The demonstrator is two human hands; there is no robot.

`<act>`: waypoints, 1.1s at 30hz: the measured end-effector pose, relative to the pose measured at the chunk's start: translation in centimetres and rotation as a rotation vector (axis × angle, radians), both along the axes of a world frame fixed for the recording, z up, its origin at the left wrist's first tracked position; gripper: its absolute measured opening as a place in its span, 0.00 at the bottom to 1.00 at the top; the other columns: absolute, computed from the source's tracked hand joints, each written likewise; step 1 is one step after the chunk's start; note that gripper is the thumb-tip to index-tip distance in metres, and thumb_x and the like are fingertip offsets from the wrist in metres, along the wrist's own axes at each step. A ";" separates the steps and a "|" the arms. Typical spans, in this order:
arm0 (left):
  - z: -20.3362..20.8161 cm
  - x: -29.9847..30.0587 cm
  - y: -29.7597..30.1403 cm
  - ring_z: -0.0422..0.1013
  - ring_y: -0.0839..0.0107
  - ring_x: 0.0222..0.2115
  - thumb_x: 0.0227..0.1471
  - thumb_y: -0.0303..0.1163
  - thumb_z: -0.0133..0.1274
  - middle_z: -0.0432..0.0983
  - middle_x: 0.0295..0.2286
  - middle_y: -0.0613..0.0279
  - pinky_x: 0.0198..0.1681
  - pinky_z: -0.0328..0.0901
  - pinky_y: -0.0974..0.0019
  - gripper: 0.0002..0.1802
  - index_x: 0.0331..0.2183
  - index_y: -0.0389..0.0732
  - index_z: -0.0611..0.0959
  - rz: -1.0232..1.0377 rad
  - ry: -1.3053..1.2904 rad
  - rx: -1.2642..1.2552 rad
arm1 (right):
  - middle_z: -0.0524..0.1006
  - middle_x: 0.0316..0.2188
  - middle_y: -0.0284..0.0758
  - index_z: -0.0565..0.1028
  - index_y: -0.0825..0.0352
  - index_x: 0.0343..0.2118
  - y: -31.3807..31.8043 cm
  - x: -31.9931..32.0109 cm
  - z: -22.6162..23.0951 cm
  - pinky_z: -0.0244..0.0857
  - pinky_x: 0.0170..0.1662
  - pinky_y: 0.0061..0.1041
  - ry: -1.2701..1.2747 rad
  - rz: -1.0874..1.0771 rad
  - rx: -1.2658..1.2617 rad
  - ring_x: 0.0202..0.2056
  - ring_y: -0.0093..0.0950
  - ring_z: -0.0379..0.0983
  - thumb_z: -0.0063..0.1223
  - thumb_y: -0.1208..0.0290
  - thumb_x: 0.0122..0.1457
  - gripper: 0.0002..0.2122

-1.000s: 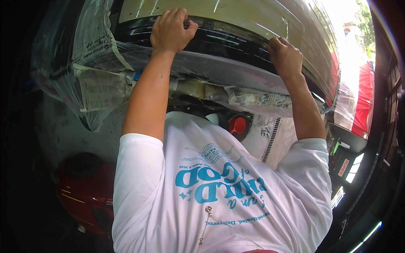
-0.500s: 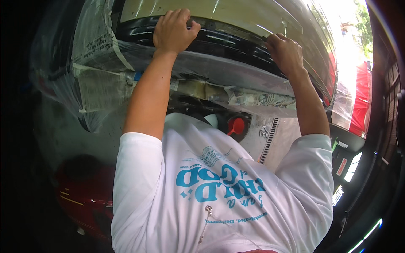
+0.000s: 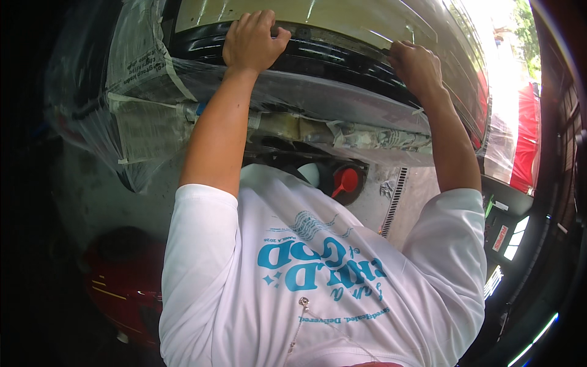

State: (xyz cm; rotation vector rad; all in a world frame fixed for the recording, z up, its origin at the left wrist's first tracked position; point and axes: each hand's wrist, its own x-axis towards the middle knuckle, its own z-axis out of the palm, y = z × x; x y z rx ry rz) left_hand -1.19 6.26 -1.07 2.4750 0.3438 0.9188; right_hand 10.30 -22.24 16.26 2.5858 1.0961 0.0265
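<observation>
In front of me is a vehicle body with a gold painted panel [image 3: 342,15] above a glossy black lower band [image 3: 324,61]. A dull, dark grey strip [image 3: 336,40] runs along the seam between them, from one hand to the other. My left hand [image 3: 254,41] is closed at the strip's left part, its fingers curled over the panel edge and thumb out to the right. At the strip's right end, my right hand [image 3: 417,68] is closed, knuckles up, around something dark. My fingers hide what each hand grips.
Masking paper [image 3: 137,55] and clear plastic film [image 3: 342,92] cover the vehicle's left side and lower edge. Below lie a red dipper [image 3: 347,180] and a slotted floor drain [image 3: 394,199]. A red vehicle [image 3: 122,293] stands behind me at the left.
My right hand has shifted slightly right and up along the seam. My left hand stays at nearly the same place; the whole view has moved a little.
</observation>
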 end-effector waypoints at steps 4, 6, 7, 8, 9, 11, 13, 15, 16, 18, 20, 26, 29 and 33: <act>-0.2 -0.1 -0.1 0.76 0.61 0.38 0.50 0.43 0.59 0.81 0.32 0.65 0.43 0.69 0.55 0.13 0.32 0.44 0.81 0.002 0.030 0.009 | 0.83 0.38 0.34 0.79 0.59 0.37 -1.3 -1.1 -0.9 0.74 0.41 0.47 -0.032 -0.041 0.088 0.39 0.45 0.81 0.60 0.61 0.63 0.08; -0.2 0.0 -0.1 0.76 0.60 0.38 0.50 0.43 0.59 0.81 0.32 0.64 0.43 0.69 0.55 0.13 0.32 0.44 0.81 -0.004 0.028 0.005 | 0.83 0.38 0.34 0.79 0.59 0.38 -1.3 -1.2 -0.9 0.75 0.40 0.46 -0.041 -0.028 0.083 0.39 0.45 0.81 0.60 0.61 0.63 0.08; -0.3 -0.2 -0.1 0.76 0.60 0.38 0.50 0.43 0.59 0.81 0.32 0.64 0.43 0.69 0.55 0.13 0.32 0.44 0.81 0.000 0.035 0.004 | 0.83 0.39 0.34 0.80 0.59 0.39 -1.0 -1.1 -1.1 0.76 0.40 0.46 -0.033 -0.016 0.074 0.38 0.45 0.82 0.60 0.61 0.63 0.09; -0.4 -0.2 -0.1 0.76 0.60 0.37 0.50 0.43 0.59 0.80 0.31 0.65 0.43 0.69 0.54 0.13 0.32 0.44 0.80 0.001 0.022 0.003 | 0.83 0.40 0.35 0.80 0.59 0.40 -0.6 -1.0 -1.2 0.77 0.40 0.46 -0.026 -0.004 0.065 0.37 0.45 0.82 0.60 0.61 0.62 0.09; -0.3 -0.1 -0.3 0.76 0.60 0.37 0.50 0.42 0.59 0.79 0.30 0.65 0.42 0.69 0.54 0.13 0.32 0.44 0.79 0.003 0.009 0.003 | 0.83 0.40 0.36 0.80 0.59 0.40 0.2 -1.1 -1.4 0.77 0.40 0.46 -0.039 0.012 0.030 0.37 0.45 0.83 0.60 0.61 0.62 0.09; -0.1 -0.3 -0.3 0.76 0.59 0.37 0.50 0.42 0.59 0.79 0.30 0.65 0.42 0.69 0.54 0.13 0.31 0.44 0.79 -0.001 0.009 0.006 | 0.83 0.39 0.37 0.81 0.60 0.39 1.6 -2.0 -1.2 0.77 0.40 0.46 -0.070 0.029 -0.039 0.38 0.46 0.83 0.60 0.62 0.62 0.08; 0.2 -0.1 0.0 0.76 0.59 0.36 0.50 0.42 0.59 0.79 0.30 0.64 0.41 0.69 0.54 0.13 0.31 0.44 0.79 0.007 0.028 0.016 | 0.83 0.38 0.38 0.80 0.60 0.38 2.2 -0.4 -0.8 0.76 0.40 0.46 -0.018 0.035 -0.059 0.36 0.46 0.82 0.60 0.61 0.63 0.08; 0.1 -0.3 -0.1 0.76 0.59 0.36 0.50 0.42 0.59 0.80 0.30 0.64 0.41 0.70 0.54 0.13 0.31 0.44 0.79 0.001 0.047 0.000 | 0.83 0.37 0.38 0.79 0.60 0.38 1.9 -0.2 -0.6 0.76 0.40 0.46 -0.018 0.048 -0.026 0.36 0.46 0.82 0.59 0.61 0.63 0.09; 0.1 -0.2 0.0 0.76 0.59 0.36 0.50 0.42 0.59 0.80 0.30 0.64 0.41 0.70 0.54 0.13 0.31 0.44 0.79 0.001 0.053 -0.015 | 0.83 0.37 0.38 0.79 0.60 0.38 1.2 -0.7 -0.9 0.76 0.40 0.47 -0.042 0.060 0.010 0.36 0.46 0.82 0.59 0.61 0.63 0.08; 0.3 -0.2 -0.2 0.76 0.59 0.36 0.50 0.42 0.59 0.80 0.30 0.64 0.41 0.70 0.54 0.13 0.32 0.44 0.80 0.009 0.010 -0.008 | 0.83 0.37 0.38 0.79 0.60 0.37 0.9 -1.3 -1.4 0.76 0.39 0.47 -0.073 0.057 0.051 0.36 0.46 0.82 0.59 0.61 0.63 0.08; 0.0 -0.5 -0.4 0.76 0.59 0.36 0.50 0.42 0.59 0.80 0.30 0.64 0.41 0.70 0.54 0.13 0.32 0.44 0.80 0.009 0.001 -0.005 | 0.83 0.38 0.39 0.79 0.59 0.37 0.8 -2.5 -2.1 0.76 0.39 0.48 -0.097 -0.005 0.059 0.36 0.46 0.82 0.59 0.61 0.63 0.08; -0.2 0.1 -0.2 0.76 0.59 0.35 0.49 0.42 0.60 0.80 0.30 0.64 0.40 0.70 0.55 0.13 0.31 0.44 0.79 0.026 0.018 0.033 | 0.84 0.33 0.41 0.81 0.63 0.35 3.2 -0.1 -0.9 0.77 0.38 0.45 -0.040 0.026 -0.077 0.34 0.45 0.83 0.63 0.60 0.61 0.10; 0.0 -0.6 -0.6 0.76 0.59 0.35 0.49 0.42 0.60 0.79 0.29 0.64 0.40 0.69 0.55 0.13 0.31 0.44 0.79 -0.008 0.028 0.020 | 0.82 0.27 0.45 0.82 0.64 0.35 3.2 5.5 0.1 0.75 0.39 0.45 0.310 0.034 -0.055 0.33 0.47 0.82 0.65 0.61 0.58 0.11; 0.1 0.2 0.3 0.75 0.59 0.34 0.49 0.42 0.60 0.79 0.29 0.65 0.41 0.69 0.55 0.12 0.31 0.44 0.79 0.022 -0.017 0.010 | 0.82 0.32 0.42 0.80 0.64 0.35 3.2 1.8 0.8 0.74 0.41 0.44 0.125 0.100 0.019 0.35 0.46 0.81 0.63 0.63 0.60 0.10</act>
